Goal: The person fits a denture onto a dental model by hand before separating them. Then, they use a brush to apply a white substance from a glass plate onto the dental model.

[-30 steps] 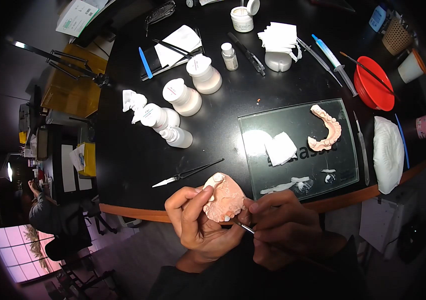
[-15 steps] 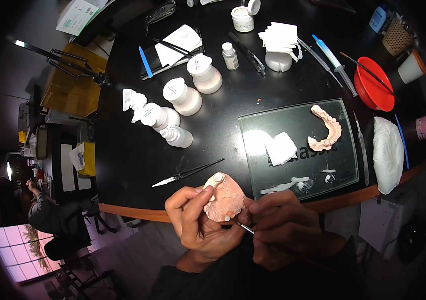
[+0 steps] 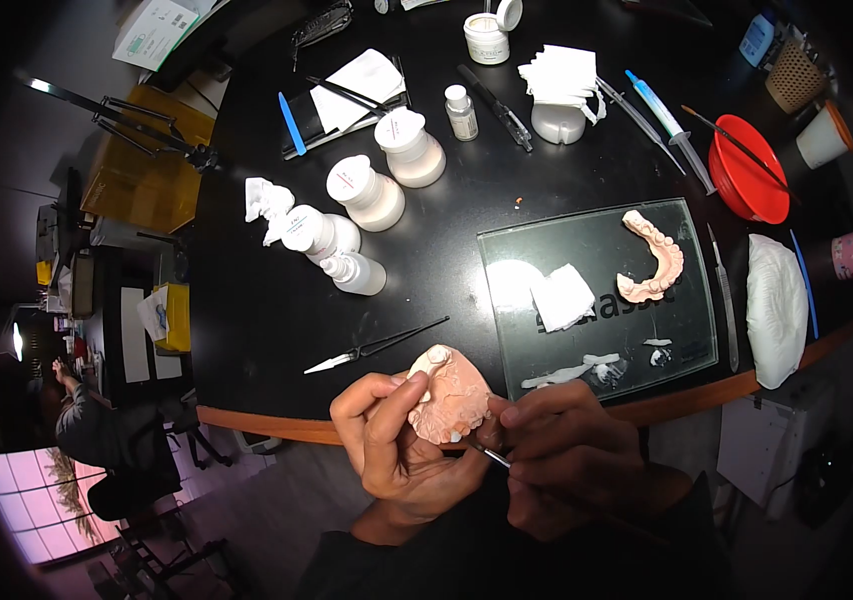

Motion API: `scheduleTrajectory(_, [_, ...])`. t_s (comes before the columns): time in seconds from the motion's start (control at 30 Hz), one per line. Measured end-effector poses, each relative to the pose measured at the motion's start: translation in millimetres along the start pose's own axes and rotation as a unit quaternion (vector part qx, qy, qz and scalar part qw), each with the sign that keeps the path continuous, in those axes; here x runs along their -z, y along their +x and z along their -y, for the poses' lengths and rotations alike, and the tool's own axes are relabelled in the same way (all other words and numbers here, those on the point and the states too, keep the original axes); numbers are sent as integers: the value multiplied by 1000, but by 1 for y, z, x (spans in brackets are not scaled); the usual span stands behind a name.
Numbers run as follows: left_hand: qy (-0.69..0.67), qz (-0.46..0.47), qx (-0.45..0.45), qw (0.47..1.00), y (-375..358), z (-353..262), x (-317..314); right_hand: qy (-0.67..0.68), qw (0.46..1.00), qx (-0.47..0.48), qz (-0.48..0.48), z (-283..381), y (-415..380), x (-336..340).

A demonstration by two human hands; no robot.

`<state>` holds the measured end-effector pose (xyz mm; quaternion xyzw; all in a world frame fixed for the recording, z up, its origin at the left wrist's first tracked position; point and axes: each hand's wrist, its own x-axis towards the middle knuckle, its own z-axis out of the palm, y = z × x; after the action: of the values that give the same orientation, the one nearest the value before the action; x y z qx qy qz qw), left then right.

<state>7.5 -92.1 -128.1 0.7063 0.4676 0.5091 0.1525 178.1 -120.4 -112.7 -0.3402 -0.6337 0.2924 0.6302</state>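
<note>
The left hand (image 3: pixel 392 440) is closed around a pink dental cast (image 3: pixel 450 395), fingers curled along its left side and the thumb under its lower edge, holding it in the air just off the near edge of the black tabletop (image 3: pixel 427 280). The right hand (image 3: pixel 572 455) lies directly right of the dental cast, its fingers pinched narrow on a thin metal instrument (image 3: pixel 492 458); the instrument tip meets the lower right edge of the dental cast, between the two hands. On the tabletop just above and left of the dental cast lies a pair of tweezers (image 3: pixel 377 346). Above and right of the dental cast sits a glass slab (image 3: pixel 597 290), which carries a second pink arch-shaped cast (image 3: pixel 655 262) at its far right, a folded white tissue (image 3: pixel 562 297) near its middle, and white paste smears (image 3: pixel 587 368) along its near edge. Well above and left of the dental cast stand four white bottles (image 3: pixel 367 195) in a cluster.
</note>
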Motion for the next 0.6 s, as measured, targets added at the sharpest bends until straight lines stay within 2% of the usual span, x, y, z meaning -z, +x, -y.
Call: scheduleTrajectory(0.6, [-7, 7, -8, 1000, 5, -3, 1, -13, 1000, 5, 10, 1, 1, 2])
